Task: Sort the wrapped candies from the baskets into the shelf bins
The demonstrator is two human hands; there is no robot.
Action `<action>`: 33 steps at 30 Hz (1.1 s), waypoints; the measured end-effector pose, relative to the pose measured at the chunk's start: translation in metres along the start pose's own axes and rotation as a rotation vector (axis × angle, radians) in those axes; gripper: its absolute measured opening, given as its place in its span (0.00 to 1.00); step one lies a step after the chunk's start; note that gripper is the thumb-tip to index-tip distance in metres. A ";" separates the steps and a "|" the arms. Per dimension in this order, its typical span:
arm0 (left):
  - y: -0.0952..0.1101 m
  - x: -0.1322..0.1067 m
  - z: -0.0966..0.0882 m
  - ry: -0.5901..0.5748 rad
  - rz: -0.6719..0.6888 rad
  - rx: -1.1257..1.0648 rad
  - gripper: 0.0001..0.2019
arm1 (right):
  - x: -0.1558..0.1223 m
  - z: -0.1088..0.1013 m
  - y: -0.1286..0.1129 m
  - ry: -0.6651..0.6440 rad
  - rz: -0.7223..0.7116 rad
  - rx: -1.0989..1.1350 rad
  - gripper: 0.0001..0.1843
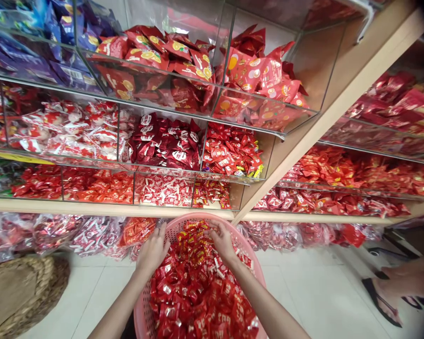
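Note:
A pink perforated plastic basket [190, 215] is in front of me, filled with red-wrapped candies [205, 301]. Smaller red-and-yellow wrapped candies [194, 242] lie on top near its far side, beside some white-and-red ones [219, 267]. My left hand [153, 247] grips the basket's left rim, fingers outside and thumb toward the inside. Over the far right part of the basket, my right hand [222, 240] hovers just above the candies. Its fingers are loosely bent and apart, with no candy plainly visible in them.
Clear-fronted shelf bins [166, 188] of wrapped sweets rise ahead, divided by a wooden post [304, 127]. Bagged candies [95, 235] line the floor beneath. A woven stool [38, 292] stands at left. At right, another person's sandalled foot [383, 296] rests on the tiles.

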State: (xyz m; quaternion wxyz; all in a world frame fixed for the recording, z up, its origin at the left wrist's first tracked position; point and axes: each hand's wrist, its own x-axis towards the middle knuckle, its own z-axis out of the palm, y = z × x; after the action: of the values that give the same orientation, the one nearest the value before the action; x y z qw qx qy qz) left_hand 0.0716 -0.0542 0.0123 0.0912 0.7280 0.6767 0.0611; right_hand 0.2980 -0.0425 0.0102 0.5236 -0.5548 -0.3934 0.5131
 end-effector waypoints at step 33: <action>0.001 0.000 -0.001 -0.017 0.000 0.018 0.26 | -0.015 -0.040 0.000 -0.070 0.352 0.538 0.13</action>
State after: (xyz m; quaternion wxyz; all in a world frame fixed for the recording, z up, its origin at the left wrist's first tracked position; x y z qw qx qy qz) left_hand 0.0720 -0.0538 0.0136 0.0904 0.7294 0.6763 0.0488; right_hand 0.3352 -0.0643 0.0091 0.5407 -0.4380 -0.1594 0.7003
